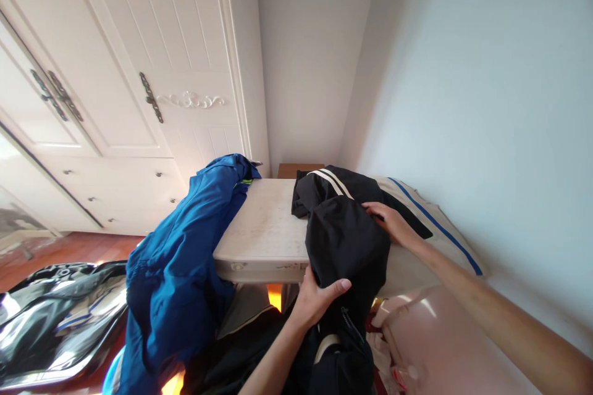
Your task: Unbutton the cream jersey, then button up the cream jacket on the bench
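Note:
A black jacket (347, 241) with two cream stripes lies bunched over the right part of the white table (264, 228) and hangs down its front edge. A zipper shows on its lower part. My left hand (317, 299) holds the hanging cloth, thumb on top and fingers partly hidden behind the fabric. Higher up, my right hand (388, 219) grips the jacket's right side with its fingertips. Draped over the table's left end, a blue garment (185, 259) reaches down toward the floor.
Under the jacket's right side lies a cream cloth (417, 197) with a blue stripe, against the wall. A white wardrobe (125, 62) stands behind on the left. On the wooden floor is a clear plastic bag (60, 327) of clothes. A pink surface (454, 339) fills the lower right.

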`<state>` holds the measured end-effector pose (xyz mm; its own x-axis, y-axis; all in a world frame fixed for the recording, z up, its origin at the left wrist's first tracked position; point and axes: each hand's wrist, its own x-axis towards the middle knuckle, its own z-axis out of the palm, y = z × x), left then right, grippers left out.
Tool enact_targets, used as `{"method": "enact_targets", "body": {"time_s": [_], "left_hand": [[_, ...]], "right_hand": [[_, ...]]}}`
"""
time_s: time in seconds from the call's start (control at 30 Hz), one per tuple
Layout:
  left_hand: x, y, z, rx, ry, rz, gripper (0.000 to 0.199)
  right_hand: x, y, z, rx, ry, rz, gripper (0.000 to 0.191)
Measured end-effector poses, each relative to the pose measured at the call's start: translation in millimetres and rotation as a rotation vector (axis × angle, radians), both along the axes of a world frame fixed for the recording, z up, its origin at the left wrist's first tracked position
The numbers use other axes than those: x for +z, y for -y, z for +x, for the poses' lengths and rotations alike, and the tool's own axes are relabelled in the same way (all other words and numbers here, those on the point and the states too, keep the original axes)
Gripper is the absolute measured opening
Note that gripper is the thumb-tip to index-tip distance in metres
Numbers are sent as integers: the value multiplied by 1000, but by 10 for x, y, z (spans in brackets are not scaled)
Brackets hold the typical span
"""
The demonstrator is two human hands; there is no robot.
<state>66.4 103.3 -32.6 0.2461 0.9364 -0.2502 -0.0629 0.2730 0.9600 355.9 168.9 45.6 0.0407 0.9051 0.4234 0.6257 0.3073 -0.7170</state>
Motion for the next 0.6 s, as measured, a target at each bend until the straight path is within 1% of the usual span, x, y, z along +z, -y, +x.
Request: {"method": "enact_targets", "body": {"time_s": [0.03, 0.1, 0.17, 0.2, 0.27, 0.3, 0.33, 0.37, 0.4, 0.43, 0.47, 0.5, 0.53, 0.57, 0.6], "left_hand": [[5, -13, 21, 25, -5, 7, 84], [10, -46, 51, 72, 32, -46, 67], [29, -78, 57, 90, 94, -130, 46], [51, -91, 50, 88, 119, -158, 37], [127, -104, 24, 90, 167, -194, 25], [183, -104, 8, 98, 193, -206, 22], [251, -100, -9, 108, 215, -214, 21], [331, -91, -26, 121, 235, -218, 21], [423, -78, -44, 131, 256, -228, 22], [524, -60, -63, 139, 278, -244, 24], [632, -38, -84, 139, 305, -268, 26], [743, -11, -110, 127, 335, -299, 29], [850, 20, -140, 107, 366, -333, 32], [948, 54, -176, 81, 392, -363, 36], [1032, 89, -217, 53, 411, -385, 40]], "right_hand": [[5, 0, -59, 10, 60, 35, 13], [68, 48, -163, -20, 137, 105, 20], [165, 196, -243, -98, 160, 208, 26], [202, 314, -280, -153, 146, 274, 27], [203, 626, -360, -333, 52, 405, 28], [156, 805, -410, -461, -38, 446, 31], [76, 985, -469, -602, -148, 447, 37], [-32, 1154, -537, -700, -293, 379, 44], [-159, 1301, -613, -681, -452, 204, 52], [-294, 1415, -696, -548, -614, -42, 60], [-422, 1487, -782, -358, -755, -305, 68], [-531, 1513, -869, -155, -857, -525, 74], [-607, 1491, -953, 13, -924, -667, 77], [-643, 1424, -1029, 130, -963, -732, 77], [-637, 1319, -1095, 191, -980, -728, 75]]}}
